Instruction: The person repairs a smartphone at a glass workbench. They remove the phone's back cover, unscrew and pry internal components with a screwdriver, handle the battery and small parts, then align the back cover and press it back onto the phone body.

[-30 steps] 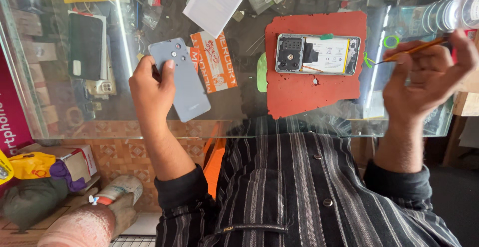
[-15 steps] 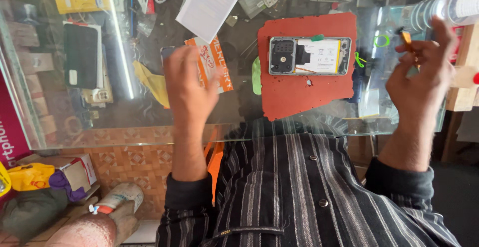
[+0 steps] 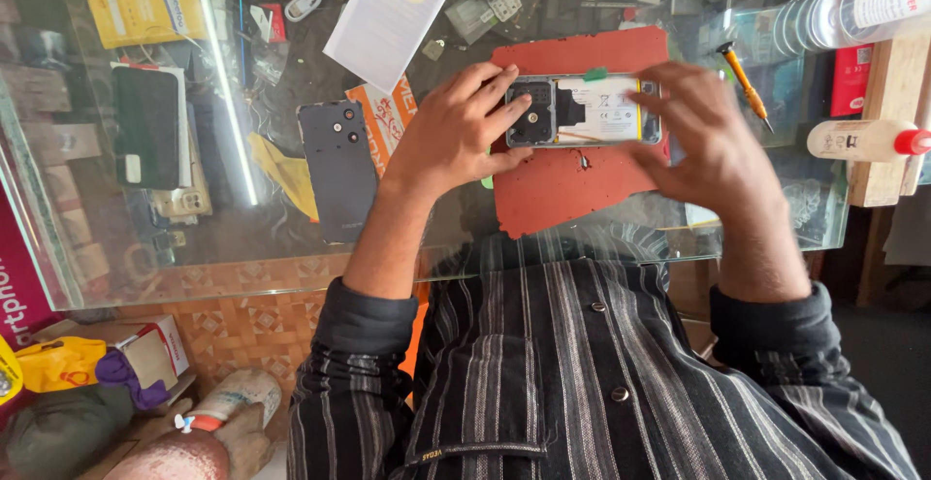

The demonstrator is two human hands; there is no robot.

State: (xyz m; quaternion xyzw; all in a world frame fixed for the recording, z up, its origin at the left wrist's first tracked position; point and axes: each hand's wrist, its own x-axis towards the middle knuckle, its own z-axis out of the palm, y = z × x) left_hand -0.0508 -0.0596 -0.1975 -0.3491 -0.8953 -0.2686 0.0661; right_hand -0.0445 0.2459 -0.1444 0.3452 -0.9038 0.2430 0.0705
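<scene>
An opened phone [image 3: 586, 112] with its back removed lies on a red mat [image 3: 572, 175] on the glass counter. My left hand [image 3: 456, 131] rests its fingertips on the phone's camera end. My right hand [image 3: 703, 136] touches the phone's other end with spread fingers. The grey back cover [image 3: 337, 168] lies flat on the glass to the left of my left hand, beside an orange leaflet [image 3: 386, 116]. An orange-handled screwdriver [image 3: 743, 78] lies on the glass just right of the mat.
A white card [image 3: 393, 15] lies above the phone. White bottles [image 3: 858, 139] sit on a wooden block at the right. A dark phone [image 3: 145, 126], a yellow packet [image 3: 141, 0] and small parts lie under the glass. The counter edge [image 3: 291, 276] runs near my chest.
My left hand put the grey back cover down on the glass and moved to the phone. My right hand laid the screwdriver down and came onto the phone's right end.
</scene>
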